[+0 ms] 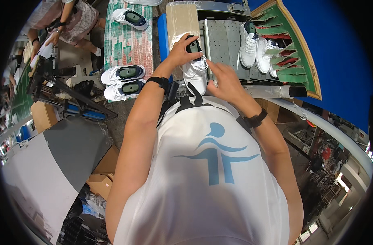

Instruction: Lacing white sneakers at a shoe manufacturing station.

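Note:
A white sneaker (pixel 196 72) with a dark green last inside lies in front of me, toe toward my chest. My left hand (pixel 182 51) grips its heel end around the dark last. My right hand (pixel 223 77) sits at the shoe's right side, fingers pinching the white lace near the eyelets. Both wrists wear black bands. The sneaker rests over the edge of a grey metal work surface (pixel 225 41).
Two white sneakers (pixel 255 47) stand on the grey surface beside a green rack (pixel 288 53). A pair of white sneakers (pixel 123 81) and a single one (pixel 131 18) lie on a patterned table (pixel 127 45) at left. Another person (pixel 66 20) sits at far left. Cardboard boxes (pixel 100 181) lie below.

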